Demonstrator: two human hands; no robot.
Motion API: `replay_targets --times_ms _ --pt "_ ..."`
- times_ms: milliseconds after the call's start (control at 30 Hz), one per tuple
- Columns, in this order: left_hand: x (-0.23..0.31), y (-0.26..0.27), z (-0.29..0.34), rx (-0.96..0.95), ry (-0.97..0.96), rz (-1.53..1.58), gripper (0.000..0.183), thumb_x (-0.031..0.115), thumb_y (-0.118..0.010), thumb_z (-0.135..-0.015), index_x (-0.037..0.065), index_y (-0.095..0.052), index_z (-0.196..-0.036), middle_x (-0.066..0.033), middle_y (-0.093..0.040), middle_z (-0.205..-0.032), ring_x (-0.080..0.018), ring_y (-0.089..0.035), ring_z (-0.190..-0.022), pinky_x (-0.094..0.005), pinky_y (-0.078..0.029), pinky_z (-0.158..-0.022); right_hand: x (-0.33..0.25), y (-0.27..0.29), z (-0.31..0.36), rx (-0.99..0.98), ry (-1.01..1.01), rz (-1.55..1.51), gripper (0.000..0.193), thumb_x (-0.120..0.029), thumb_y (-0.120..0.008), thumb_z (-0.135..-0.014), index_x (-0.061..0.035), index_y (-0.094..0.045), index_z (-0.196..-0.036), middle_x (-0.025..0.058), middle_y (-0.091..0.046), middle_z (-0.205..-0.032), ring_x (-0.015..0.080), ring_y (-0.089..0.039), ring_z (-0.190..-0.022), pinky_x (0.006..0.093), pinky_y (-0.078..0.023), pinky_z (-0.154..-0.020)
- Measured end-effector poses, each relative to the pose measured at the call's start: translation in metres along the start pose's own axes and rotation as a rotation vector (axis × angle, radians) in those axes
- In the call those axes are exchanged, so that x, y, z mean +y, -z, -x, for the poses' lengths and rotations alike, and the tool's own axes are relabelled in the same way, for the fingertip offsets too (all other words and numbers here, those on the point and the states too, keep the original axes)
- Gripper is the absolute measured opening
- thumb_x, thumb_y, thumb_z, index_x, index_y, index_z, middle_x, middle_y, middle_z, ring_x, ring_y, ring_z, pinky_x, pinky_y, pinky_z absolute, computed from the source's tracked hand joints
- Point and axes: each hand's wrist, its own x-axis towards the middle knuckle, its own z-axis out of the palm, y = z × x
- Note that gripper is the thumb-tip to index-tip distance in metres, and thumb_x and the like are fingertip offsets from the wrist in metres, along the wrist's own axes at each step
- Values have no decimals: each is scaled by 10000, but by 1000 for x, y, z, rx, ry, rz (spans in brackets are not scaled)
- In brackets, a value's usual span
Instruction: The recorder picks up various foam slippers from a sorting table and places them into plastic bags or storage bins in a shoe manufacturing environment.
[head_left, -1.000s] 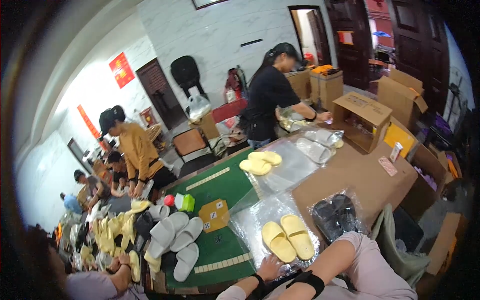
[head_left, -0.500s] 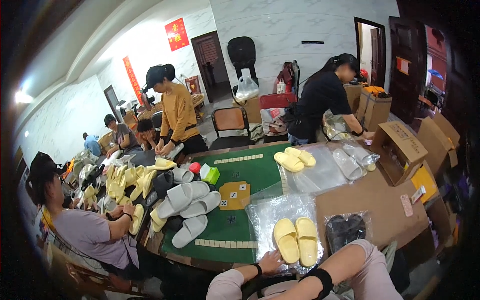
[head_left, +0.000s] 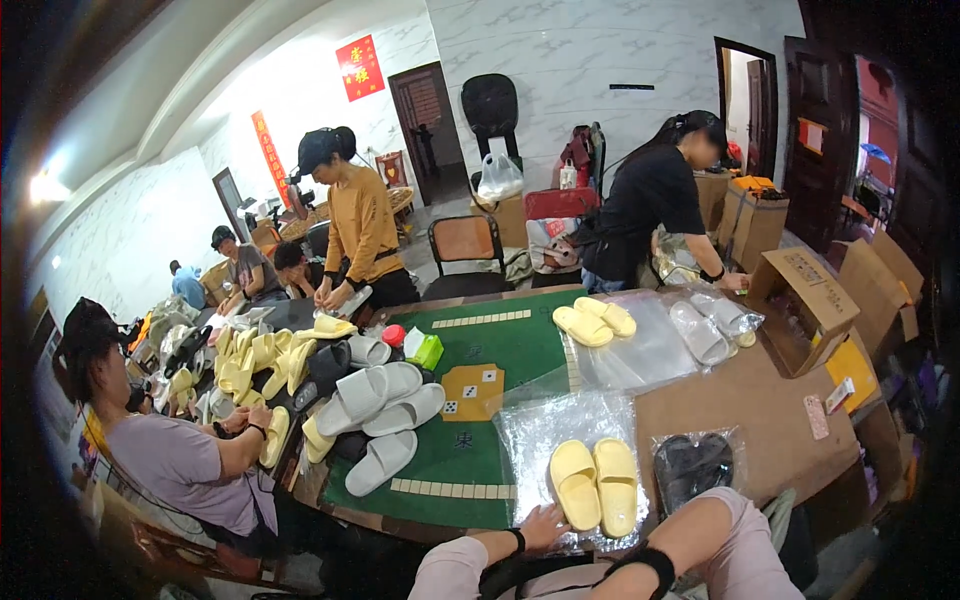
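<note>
A pair of pale yellow slide slippers (head_left: pixel 597 487) lies side by side, soles down, on a clear plastic bag (head_left: pixel 522 430) in front of me. My left hand (head_left: pixel 543 527), with a black band at the wrist, rests on the near edge of the bag. Its fingers are stretched out beside the left slipper's near end and seem to hold nothing. My right forearm (head_left: pixel 695 535) crosses low from the right, a black band round it. Of my right hand (head_left: pixel 618 585) only the part past the band shows at the lower edge; its fingers are out of sight.
Black slippers (head_left: pixel 692 468) in a clear bag lie close on the right. Farther off are another yellow pair (head_left: pixel 595 320), bagged grey slippers (head_left: pixel 712 325) and an open carton (head_left: pixel 805 305). Loose grey slippers (head_left: pixel 375 400) are heaped at left. Several co-workers stand or sit around the table.
The whole view has shifted slightly. My left hand stays by the yellow slippers, and my right forearm has barely moved.
</note>
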Motion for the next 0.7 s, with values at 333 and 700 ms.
replay_targets --times_ms 333,700 --pt "6 7 0 -154 48 37 479 335 -489 -846 229 -403 -1306 -179 -300 -1389 -380 -260 -1300 -630 -291 -932 -6 34 11 75 -274 279 114 -122 -583 -831 -10 -577 -813 110 -552 -790 314 -530 -771 404 -398 -721" --pt "8 8 1 12 40 127 528 314 -549 -790 204 -404 -1286 -221 -327 -1336 -415 -295 -1269 -643 -311 -894 47 56 -12 62 -178 408 133 -119 -599 -824 -16 -526 -786 120 -506 -764 286 -514 -723 375 -409 -604"
